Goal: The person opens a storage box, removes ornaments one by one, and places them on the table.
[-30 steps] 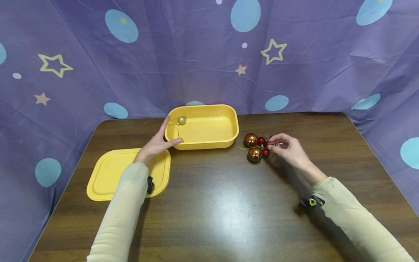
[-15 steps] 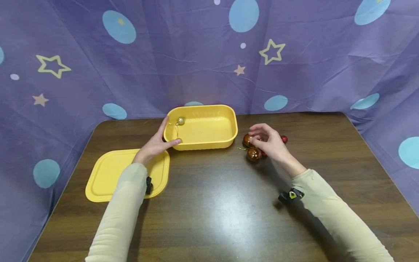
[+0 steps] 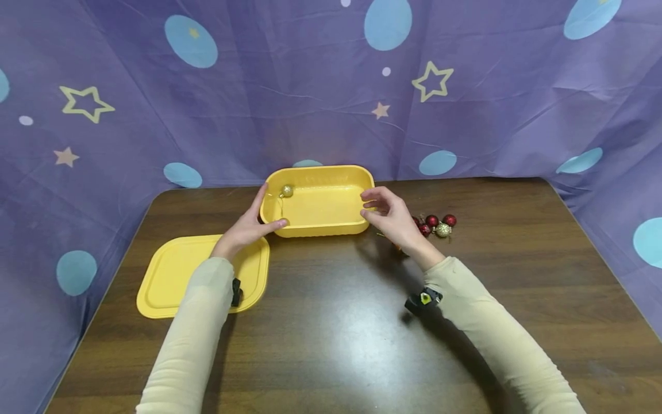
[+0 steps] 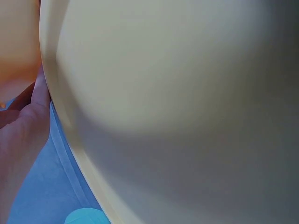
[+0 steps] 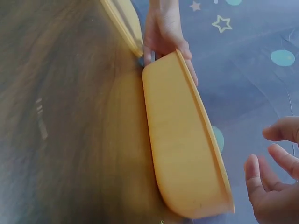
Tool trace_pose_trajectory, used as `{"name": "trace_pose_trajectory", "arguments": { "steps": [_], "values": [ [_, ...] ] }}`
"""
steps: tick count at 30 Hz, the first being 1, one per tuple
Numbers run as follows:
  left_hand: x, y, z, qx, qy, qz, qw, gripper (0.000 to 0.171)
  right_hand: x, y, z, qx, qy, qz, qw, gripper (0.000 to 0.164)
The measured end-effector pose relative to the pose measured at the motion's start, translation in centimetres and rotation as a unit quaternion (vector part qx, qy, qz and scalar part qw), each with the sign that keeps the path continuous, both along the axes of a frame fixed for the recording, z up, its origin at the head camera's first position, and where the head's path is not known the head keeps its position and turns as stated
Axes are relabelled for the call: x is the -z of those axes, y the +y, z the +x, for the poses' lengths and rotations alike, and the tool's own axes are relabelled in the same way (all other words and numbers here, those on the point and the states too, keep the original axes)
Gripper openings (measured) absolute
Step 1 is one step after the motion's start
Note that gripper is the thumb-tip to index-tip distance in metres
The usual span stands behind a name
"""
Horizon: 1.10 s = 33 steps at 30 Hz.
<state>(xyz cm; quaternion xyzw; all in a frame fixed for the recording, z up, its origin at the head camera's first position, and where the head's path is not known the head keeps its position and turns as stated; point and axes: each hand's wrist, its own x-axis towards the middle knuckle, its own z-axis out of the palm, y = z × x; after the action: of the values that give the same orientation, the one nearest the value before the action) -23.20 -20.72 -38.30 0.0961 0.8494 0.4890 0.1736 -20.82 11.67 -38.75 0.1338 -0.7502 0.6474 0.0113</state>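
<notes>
A yellow plastic container (image 3: 323, 230) stands at the back of the table with one small gold bauble (image 3: 287, 190) at its left end. My left hand (image 3: 244, 229) grips that end, thumb over the front rim and fingers along the side. My right hand (image 3: 391, 217) hovers at the right end, fingers bent and parted from the thumb. In the right wrist view nothing shows between the fingertips of the right hand (image 5: 275, 177). Small red baubles (image 3: 431, 220) and a gold glitter bauble (image 3: 442, 230) lie to its right. The larger copper baubles are mostly hidden behind the right hand.
A yellow lid (image 3: 173, 276) lies flat at the left, under the left forearm, and fills most of the left wrist view. A purple patterned curtain (image 3: 320, 86) hangs right behind the brown wooden table (image 3: 320, 345).
My right hand has left the bauble group and moved left, over the copper baubles, to the container's right end. The red and gold baubles are uncovered. The left hand stays put.
</notes>
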Motion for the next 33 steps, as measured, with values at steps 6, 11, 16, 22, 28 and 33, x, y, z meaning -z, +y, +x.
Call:
{"name": "trace_pose_trajectory", "arguments": {
  "steps": [6, 11, 16, 22, 28, 33],
  "values": [
    [2.0, -0.8, -1.4, -0.002, 0.007, -0.002, 1.0, 0.105, -0.1, -2.1, -1.0, -0.031, 0.009, 0.011, 0.999, 0.031],
    [2.7, -0.9, -1.8, -0.003, 0.009, -0.005, 0.9999, 0.105, 0.2, -3.5, -2.0, -0.068, 0.023, 0.037, 0.997, 0.029],
    [0.3, 0.0, -0.6, -0.004, -0.007, -0.002, 1.0, 0.102, 0.5, -4.8, -3.1, -0.109, 0.024, 0.069, 0.991, 0.027],
    [-0.4, 0.3, -0.2, -0.003, 0.0, -0.008, 1.0, 0.101, 0.3, -6.3, -4.2, -0.163, 0.035, 0.137, 0.976, 0.028],
    [-0.2, 0.2, 0.1, -0.005, -0.002, -0.015, 0.9999, 0.101, -0.1, -8.7, -5.1, -0.232, 0.047, 0.196, 0.952, 0.029],
    [1.1, -0.4, -0.6, -0.006, 0.002, -0.013, 0.9999, 0.105, 0.1, -10.3, -6.1, -0.265, 0.033, 0.249, 0.931, 0.03]
  ]
}}
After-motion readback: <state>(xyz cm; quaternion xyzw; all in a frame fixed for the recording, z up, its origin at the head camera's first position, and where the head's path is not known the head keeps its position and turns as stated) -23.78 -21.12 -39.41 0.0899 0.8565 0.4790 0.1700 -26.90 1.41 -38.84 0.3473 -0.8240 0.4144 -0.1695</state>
